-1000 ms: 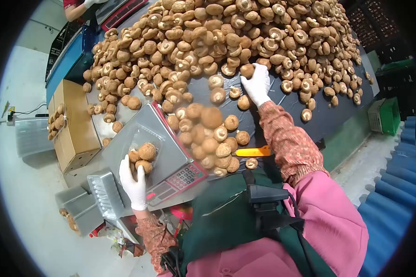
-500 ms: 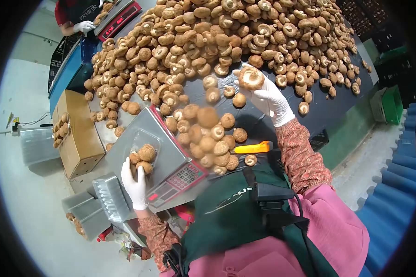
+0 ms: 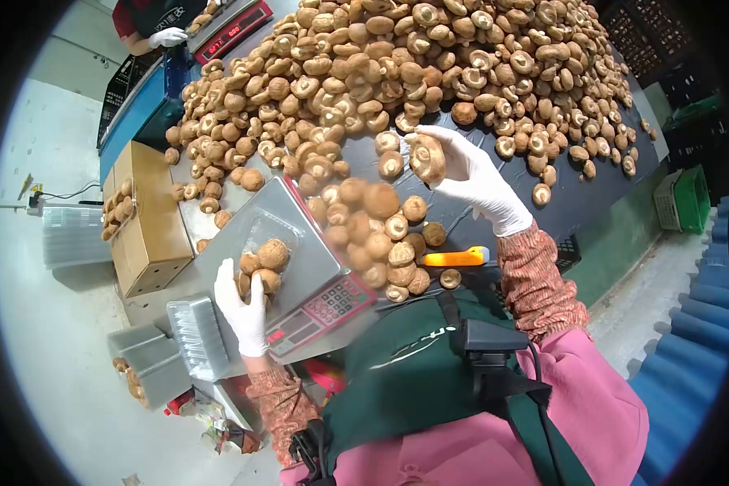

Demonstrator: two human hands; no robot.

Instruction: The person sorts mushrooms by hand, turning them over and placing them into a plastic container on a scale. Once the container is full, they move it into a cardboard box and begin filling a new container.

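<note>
My right hand (image 3: 479, 180), in a white glove, pinches a large brown-capped shiitake mushroom (image 3: 427, 159) between thumb and fingers, its pale underside turned left. It is held over the dark table beside the mushroom pile. My left hand (image 3: 241, 312), also gloved, has its fingers and thumb around a shiitake in a clear plastic tray (image 3: 277, 231); the fingers partly hide it. Other shiitakes (image 3: 273, 253) lie against it in the tray. Beneath the tray is a digital scale (image 3: 312, 275) with a red rim, keypad and lit display.
A big heap of shiitakes (image 3: 364, 73) covers the table's far side. Loose mushrooms (image 3: 401, 253) and a yellow-orange handled tool (image 3: 455, 257) lie right of the scale. Stacked clear trays (image 3: 196, 336) and a cardboard box (image 3: 150, 227) stand left. A co-worker's gloved hand (image 3: 168, 37) is near another scale (image 3: 233, 31).
The mushroom in my right hand has tipped from underside up onto its edge. My left hand stays at the tray. The whole view has shifted slightly.
</note>
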